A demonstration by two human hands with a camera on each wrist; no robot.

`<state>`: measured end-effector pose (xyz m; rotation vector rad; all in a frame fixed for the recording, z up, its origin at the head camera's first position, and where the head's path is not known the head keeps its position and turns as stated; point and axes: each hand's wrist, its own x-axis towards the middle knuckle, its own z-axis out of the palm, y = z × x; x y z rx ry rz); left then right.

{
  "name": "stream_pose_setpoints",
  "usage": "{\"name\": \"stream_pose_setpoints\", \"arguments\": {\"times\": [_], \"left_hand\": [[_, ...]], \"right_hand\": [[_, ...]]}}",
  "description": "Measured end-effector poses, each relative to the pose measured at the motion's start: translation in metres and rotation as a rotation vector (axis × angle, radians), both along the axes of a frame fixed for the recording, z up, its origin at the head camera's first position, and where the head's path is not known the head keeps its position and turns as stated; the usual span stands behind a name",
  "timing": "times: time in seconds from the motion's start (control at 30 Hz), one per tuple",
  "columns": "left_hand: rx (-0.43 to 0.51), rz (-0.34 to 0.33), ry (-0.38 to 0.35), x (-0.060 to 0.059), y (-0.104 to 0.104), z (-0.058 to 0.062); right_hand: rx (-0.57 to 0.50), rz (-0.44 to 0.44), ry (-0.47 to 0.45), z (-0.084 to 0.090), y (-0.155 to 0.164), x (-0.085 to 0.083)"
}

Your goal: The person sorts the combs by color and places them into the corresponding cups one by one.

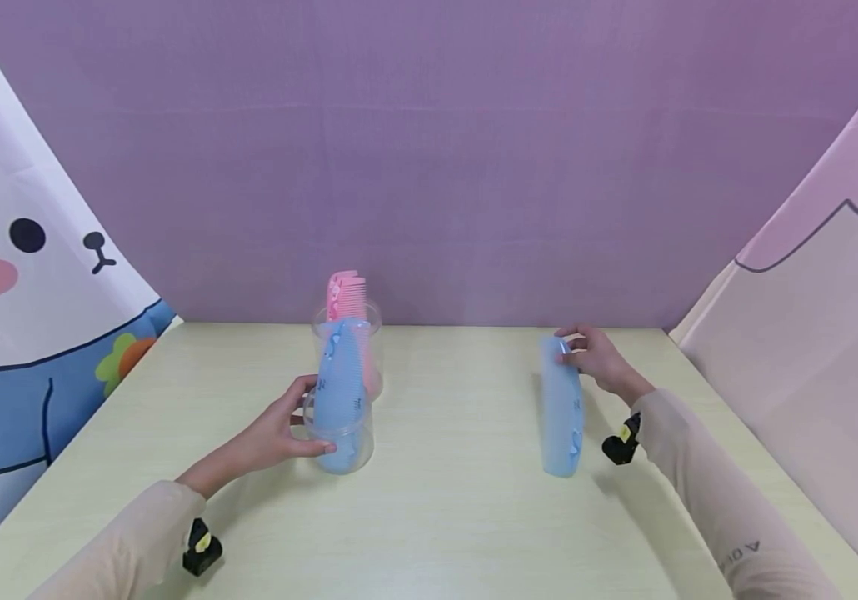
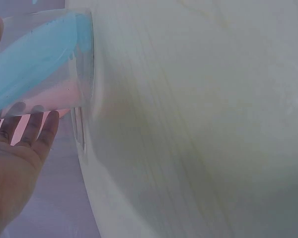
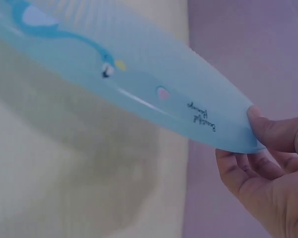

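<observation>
A clear plastic cup point(image 1: 344, 437) stands on the pale table point(image 1: 444, 517) with a blue comb point(image 1: 340, 375) upright in it. My left hand point(image 1: 279, 429) grips this cup from the left; in the left wrist view the cup point(image 2: 49, 64) lies against my fingers point(image 2: 37, 131). Behind it a second clear cup point(image 1: 369, 333) holds a pink comb point(image 1: 346, 296). My right hand point(image 1: 597, 358) pinches the far end of another blue comb point(image 1: 561, 408), lifted over the table's right side. In the right wrist view my fingertips point(image 3: 268, 131) hold that comb point(image 3: 139, 84) by its end.
A purple backdrop point(image 1: 429, 150) closes the far edge. A cartoon-print curtain point(image 1: 17, 275) hangs at the left and a pink one point(image 1: 826, 292) at the right. Bare tabletop lies between the cups and the held comb.
</observation>
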<state>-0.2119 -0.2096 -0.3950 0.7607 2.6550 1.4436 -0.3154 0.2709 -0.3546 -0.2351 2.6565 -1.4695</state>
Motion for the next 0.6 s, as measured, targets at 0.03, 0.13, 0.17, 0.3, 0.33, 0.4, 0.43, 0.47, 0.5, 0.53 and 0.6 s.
{"name": "stream_pose_setpoints", "arguments": {"times": [0.03,0.13,0.17,0.3,0.33,0.4,0.43,0.47,0.5,0.53,0.6], "left_hand": [[-0.002,0.001,-0.001,0.000,0.000,0.000],[-0.006,0.006,-0.003,0.000,0.000,0.000],[-0.008,0.008,-0.004,0.000,0.001,0.000],[-0.011,0.014,-0.004,0.000,0.001,0.001],[-0.012,0.014,-0.004,0.001,0.001,0.001],[-0.013,0.015,-0.003,0.001,0.001,0.001],[-0.013,0.015,-0.003,0.001,0.001,0.001],[-0.013,0.015,-0.002,0.001,0.001,0.001],[-0.013,0.014,-0.002,0.001,0.001,0.001],[-0.013,0.014,-0.001,0.001,0.001,0.001],[-0.011,0.013,0.000,0.001,0.001,0.001]], "right_hand": [[-0.009,-0.004,0.004,0.003,-0.002,0.000],[-0.024,-0.027,0.012,0.010,-0.009,-0.001],[-0.031,-0.031,0.015,0.013,-0.012,-0.001],[-0.064,-0.041,0.040,0.021,-0.024,0.000],[-0.071,-0.043,0.049,0.023,-0.028,0.000],[-0.086,-0.047,0.065,0.027,-0.034,0.000],[-0.093,-0.048,0.072,0.028,-0.037,0.001],[-0.098,-0.052,0.079,0.030,-0.041,0.001],[-0.105,-0.054,0.086,0.031,-0.044,0.001],[-0.112,-0.055,0.092,0.032,-0.048,0.001],[-0.125,-0.056,0.107,0.034,-0.055,0.002]]}}
